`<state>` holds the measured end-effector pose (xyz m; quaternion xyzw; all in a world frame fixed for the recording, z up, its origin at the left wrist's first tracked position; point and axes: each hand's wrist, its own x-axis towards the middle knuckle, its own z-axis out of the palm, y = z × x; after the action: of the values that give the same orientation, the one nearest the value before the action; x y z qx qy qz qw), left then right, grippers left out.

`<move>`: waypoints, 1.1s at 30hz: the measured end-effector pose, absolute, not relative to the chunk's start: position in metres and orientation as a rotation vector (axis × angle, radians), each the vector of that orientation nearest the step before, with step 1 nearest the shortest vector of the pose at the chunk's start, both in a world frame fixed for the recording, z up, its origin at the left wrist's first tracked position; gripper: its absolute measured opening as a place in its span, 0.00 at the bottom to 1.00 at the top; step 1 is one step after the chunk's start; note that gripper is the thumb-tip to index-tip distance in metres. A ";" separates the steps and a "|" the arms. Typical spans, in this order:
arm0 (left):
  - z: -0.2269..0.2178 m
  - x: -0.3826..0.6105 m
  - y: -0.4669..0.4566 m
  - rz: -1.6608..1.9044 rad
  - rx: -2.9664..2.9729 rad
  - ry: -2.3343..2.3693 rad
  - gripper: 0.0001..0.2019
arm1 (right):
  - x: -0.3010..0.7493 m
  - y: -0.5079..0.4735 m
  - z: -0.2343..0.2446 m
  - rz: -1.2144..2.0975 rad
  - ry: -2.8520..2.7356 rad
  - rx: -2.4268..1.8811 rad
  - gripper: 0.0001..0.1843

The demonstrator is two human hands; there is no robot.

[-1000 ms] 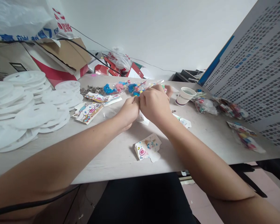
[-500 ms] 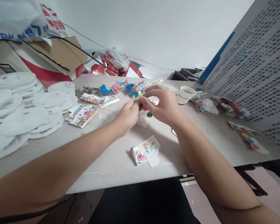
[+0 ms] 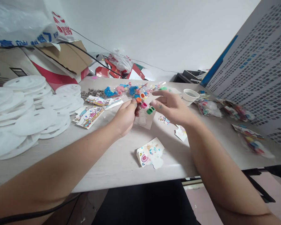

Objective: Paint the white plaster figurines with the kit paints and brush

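My left hand [image 3: 125,116] is closed in a pinch on a small strip of paint pots [image 3: 145,107] with orange, pink and green lids, held just above the table. My right hand [image 3: 172,107] hovers beside the strip at its green end, fingers stretched out and apart, holding nothing that I can see. A cartoon sticker card [image 3: 151,152] lies on the table in front of both hands. Another printed card [image 3: 88,116] lies left of my left hand.
Stacks of white round discs [image 3: 25,112] cover the table's left side. Clear packets of colourful bits [image 3: 128,89] lie behind the hands, more packets [image 3: 224,108] at the right. A paper cup [image 3: 189,97] stands right of my right hand. Cardboard boxes [image 3: 49,59] stand at the back left.
My hands were pressed together around the small item a second ago. They have since parted: the right hand opened and moved right, and the paint pot strip now shows in the left hand.
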<state>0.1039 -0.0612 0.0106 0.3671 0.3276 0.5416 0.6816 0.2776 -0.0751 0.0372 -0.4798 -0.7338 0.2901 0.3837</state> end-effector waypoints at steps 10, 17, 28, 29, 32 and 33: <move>0.003 0.080 -0.041 1.127 1.298 1.078 0.14 | 0.277 -0.059 0.029 0.570 -2.040 -1.231 0.14; 0.018 0.049 -0.044 0.462 2.249 1.727 0.15 | 0.296 -0.041 0.017 0.501 -2.011 -1.343 0.16; -0.001 0.070 -0.054 0.160 2.472 1.709 0.15 | 0.297 -0.028 0.008 0.358 -1.959 -1.435 0.14; -0.001 0.070 -0.054 0.188 2.459 1.705 0.14 | 0.297 -0.029 0.009 0.345 -1.936 -1.412 0.14; -0.003 0.069 -0.055 0.298 2.410 1.692 0.13 | 0.295 -0.031 0.011 0.312 -1.864 -1.341 0.16; -0.004 0.068 -0.055 0.337 2.389 1.678 0.13 | 0.294 -0.031 0.011 0.317 -1.868 -1.336 0.16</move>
<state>0.0685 -0.0551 -0.0039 0.8088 0.5680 0.1140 0.1015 0.2943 -0.0313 0.0112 -0.5281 -0.7383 0.1253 0.4004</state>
